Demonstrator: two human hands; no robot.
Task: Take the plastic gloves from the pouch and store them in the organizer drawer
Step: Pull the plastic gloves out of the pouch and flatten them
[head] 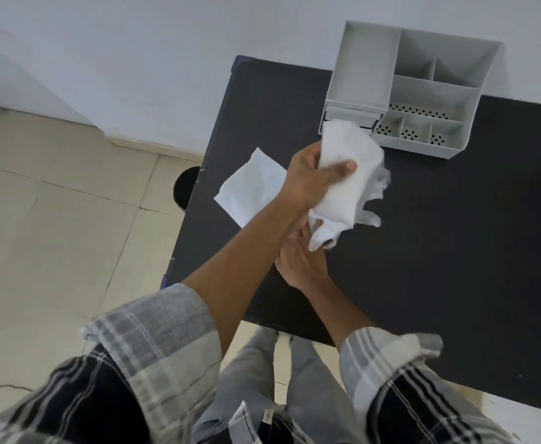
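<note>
Head view: the left hand (310,177) is raised over the black tabletop (455,251), its grip closed around a white pouch (342,168), thumb pressed flat across the front. From the pouch's lower end a crumpled bunch of thin translucent plastic gloves (371,200) spills out, partly freed and partly still inside. The right hand (298,261) reaches up beneath the left forearm to the bottom of the bunch; its fingers are mostly hidden behind the arm and the plastic, so whether its grip has closed on the gloves cannot be told. A flat white sheet (253,187) lies on the tabletop just left of the hands. The grey desk organizer (423,91) stands at the far edge, and its small drawer (349,118) sits at the lower left front, largely covered by the top of the pouch, so how far it is open is unclear.

The gloves are flimsy and clingy, so a quick pull could drag out only some, tear one, or let loose ones drop to the floor. Stuffing such a puffy wad into the shallow drawer could leave edges caught when it closes.
</note>
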